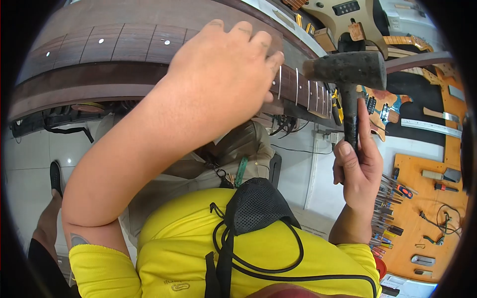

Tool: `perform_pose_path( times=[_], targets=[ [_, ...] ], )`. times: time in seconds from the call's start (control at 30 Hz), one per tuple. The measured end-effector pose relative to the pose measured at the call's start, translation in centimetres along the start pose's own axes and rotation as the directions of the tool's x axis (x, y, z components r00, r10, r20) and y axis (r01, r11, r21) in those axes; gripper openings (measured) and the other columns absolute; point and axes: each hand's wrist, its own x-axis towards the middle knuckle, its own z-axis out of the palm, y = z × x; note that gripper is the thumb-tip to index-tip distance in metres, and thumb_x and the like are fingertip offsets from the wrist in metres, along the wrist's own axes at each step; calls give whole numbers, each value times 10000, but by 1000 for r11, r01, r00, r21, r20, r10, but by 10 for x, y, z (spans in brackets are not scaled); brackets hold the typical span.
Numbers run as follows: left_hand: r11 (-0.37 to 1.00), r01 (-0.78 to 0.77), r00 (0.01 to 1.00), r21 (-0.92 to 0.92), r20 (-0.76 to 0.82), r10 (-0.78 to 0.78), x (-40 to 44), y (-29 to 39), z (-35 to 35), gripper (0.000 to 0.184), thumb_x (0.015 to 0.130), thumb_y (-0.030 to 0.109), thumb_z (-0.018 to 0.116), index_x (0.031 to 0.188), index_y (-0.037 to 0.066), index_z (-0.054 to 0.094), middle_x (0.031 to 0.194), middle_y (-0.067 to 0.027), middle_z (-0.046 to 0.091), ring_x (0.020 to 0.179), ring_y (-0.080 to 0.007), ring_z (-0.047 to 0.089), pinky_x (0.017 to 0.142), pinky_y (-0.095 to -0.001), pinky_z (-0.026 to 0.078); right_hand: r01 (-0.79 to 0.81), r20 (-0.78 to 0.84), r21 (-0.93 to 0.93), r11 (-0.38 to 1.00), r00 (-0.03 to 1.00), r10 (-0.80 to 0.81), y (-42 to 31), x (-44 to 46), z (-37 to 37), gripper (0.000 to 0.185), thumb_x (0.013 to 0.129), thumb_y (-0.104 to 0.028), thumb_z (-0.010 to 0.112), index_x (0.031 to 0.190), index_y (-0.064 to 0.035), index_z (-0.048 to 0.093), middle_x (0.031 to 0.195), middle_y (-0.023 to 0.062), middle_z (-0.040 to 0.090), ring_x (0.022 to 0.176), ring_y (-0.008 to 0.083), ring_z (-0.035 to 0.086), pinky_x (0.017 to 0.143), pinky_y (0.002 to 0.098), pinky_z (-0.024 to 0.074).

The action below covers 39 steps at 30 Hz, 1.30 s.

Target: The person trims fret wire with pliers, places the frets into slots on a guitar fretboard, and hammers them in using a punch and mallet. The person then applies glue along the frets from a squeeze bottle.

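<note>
My left hand [223, 69] is over the dark fretboard [136, 42], back of the hand up and fingers curled down; whatever its fingertips grip is hidden beneath it. Pale dots mark the fretboard, and silver frets cross its part right of the hand, while the part to the left shows only thin slots. To the right, my right hand [360, 169] grips the handle of a black mallet [348, 68], index finger stretched along the handle. The mallet head is raised beside the fretted end, apart from my left hand.
A guitar body [343, 15] stands at the upper right, with a colourful guitar [385, 107] and a steel ruler [431, 127] below it. An orange tool board [412, 238] holds files and other tools. Another person's leg [47, 218] shows at the far left.
</note>
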Motion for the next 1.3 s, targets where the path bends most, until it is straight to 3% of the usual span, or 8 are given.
perform_pose_path(
  times=[0.33,0.4,0.53,0.83,1.03,1.13,1.2,1.3],
  targets=[
    [994,-14,999,110,-37,19,1,0,8,382,970,378,658,1241,112,704,1053,-49,712,1015,-206,672,815,-360,534,113,41,-106,988,993,-109,22,-5,4,662,1047,-74,551,1653,-81,285,761,-47,525,561,32,411,523,214,382],
    [995,-16,999,103,-26,19,0,1,8,373,973,375,655,1234,115,708,1063,-49,715,1016,-204,672,814,-359,533,139,229,-351,926,972,-59,28,-3,2,647,1017,-4,577,1612,5,324,1477,201,590,1185,218,682,989,285,489],
    [996,-24,999,86,-39,27,0,-1,7,386,965,378,663,1243,112,703,1061,-53,714,1018,-209,672,817,-360,532,-157,141,-211,965,972,189,15,-13,-5,635,1023,-11,569,1610,4,327,1473,205,595,1149,242,709,932,293,517],
    [997,-10,996,81,89,3,5,7,-9,618,918,462,692,1444,157,585,1139,-94,639,1089,-275,603,912,-434,485,3,77,262,965,997,-24,56,-28,2,793,1025,-148,603,1679,-95,157,695,-13,486,483,75,413,459,225,376],
    [992,33,941,-124,337,11,33,-1,-47,526,977,366,641,1411,72,610,1186,-210,670,1165,-416,624,952,-540,510,77,-119,795,602,993,30,113,-49,1,638,1028,-198,615,1566,-38,312,690,18,431,436,99,392,384,265,403],
    [974,221,866,-53,470,-171,84,-34,-52,364,952,201,632,1269,30,684,1049,-233,725,1049,-424,683,910,-500,546,83,-143,863,498,986,84,130,-54,-6,554,1033,-208,607,1494,-28,358,696,23,437,422,101,416,370,277,434],
    [967,164,954,196,219,-206,111,-62,-37,244,896,81,630,1115,17,719,950,-225,744,984,-417,705,891,-473,560,66,-168,894,443,966,195,137,-57,-9,550,1036,-222,604,1499,-42,366,693,16,429,420,88,418,358,268,437],
    [910,77,903,408,359,-237,135,-102,-15,205,876,53,664,1073,23,711,980,-217,746,1007,-412,705,890,-486,558,67,-169,917,393,958,231,151,-66,-12,545,1036,-224,601,1501,-50,376,693,10,422,419,79,416,347,264,433]
  ],
)
